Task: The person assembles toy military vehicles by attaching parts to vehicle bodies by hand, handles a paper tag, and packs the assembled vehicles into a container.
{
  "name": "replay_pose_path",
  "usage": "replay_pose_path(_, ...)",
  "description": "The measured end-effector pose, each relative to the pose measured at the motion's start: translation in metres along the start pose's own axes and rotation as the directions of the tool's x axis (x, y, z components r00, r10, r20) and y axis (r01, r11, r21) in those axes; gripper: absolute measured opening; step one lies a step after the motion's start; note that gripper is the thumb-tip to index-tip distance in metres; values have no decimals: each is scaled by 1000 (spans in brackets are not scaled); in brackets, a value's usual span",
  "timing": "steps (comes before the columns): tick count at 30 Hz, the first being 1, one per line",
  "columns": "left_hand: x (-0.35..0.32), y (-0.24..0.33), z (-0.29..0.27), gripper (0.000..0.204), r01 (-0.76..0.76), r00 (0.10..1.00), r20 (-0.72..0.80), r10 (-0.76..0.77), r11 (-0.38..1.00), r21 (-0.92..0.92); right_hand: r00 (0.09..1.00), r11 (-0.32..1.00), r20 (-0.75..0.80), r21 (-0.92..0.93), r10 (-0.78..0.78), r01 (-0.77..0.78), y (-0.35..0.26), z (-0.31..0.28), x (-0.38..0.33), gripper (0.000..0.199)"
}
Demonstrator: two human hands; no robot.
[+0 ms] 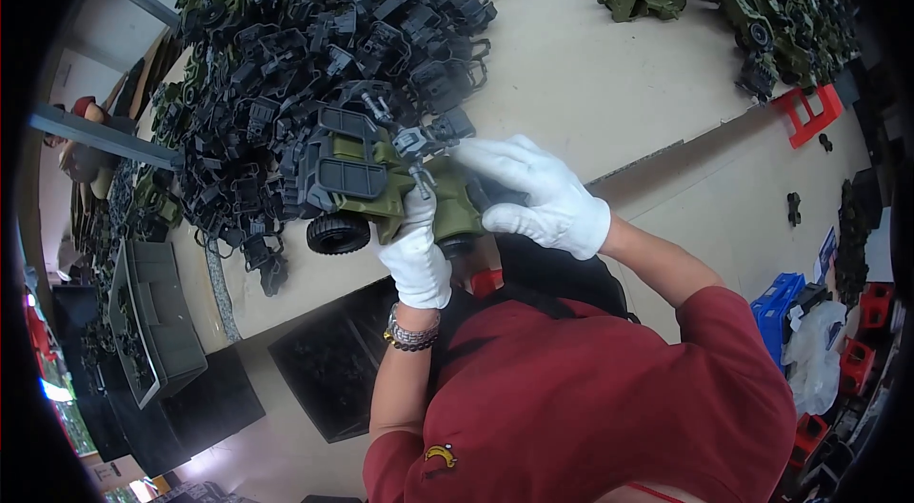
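Observation:
A green toy jeep (454,201) with dark grey side panels and black wheels is held above the table's near edge. My left hand (416,256), in a white glove, is closed round its underside and near side. My right hand (545,191), also gloved in white, grips the jeep's right end, fingers over the top and thumb lower down. A dark part shows between them; the fingertips are partly hidden. A grey toy gun mount (411,141) sticks up from the jeep's middle.
A large heap of dark grey toy parts (286,75) covers the table's left side. More green toy jeeps (643,0) lie at the far right. A grey bin (162,313) stands at left, a red plastic frame (809,115) at right. Another person (90,151) is at far left.

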State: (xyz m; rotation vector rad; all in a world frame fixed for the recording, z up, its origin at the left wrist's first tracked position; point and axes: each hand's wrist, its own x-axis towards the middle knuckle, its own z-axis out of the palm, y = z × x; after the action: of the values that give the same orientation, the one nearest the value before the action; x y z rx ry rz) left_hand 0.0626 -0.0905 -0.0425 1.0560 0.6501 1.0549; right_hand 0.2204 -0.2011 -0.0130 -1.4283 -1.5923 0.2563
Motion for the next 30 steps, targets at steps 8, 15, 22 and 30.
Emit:
replay_pose_path(8, -2, 4, -8, 45, -193, 978, 132, 163, 947, 257, 987, 977, 1, -140, -161, 160, -2, 6, -2, 74)
replay_pose_path(15, -1, 11, 6, 40, 21, 995, 102, -21, 1000, 4, 988, 964, 111, -232, -107, 131, -18, -12, 6, 86)
replay_pose_path(22, -21, 55, 48, 59, 512, 850, 181, -494, 698, -501, 834, 919, -399, -260, -381, 295, -38, 17, 11, 87)
replay_pose_path(30, -36, 36, 46, 53, 460, 879, 142, -454, 733, -502, 832, 888, -347, -321, -433, 328, -25, 8, 31, 55)
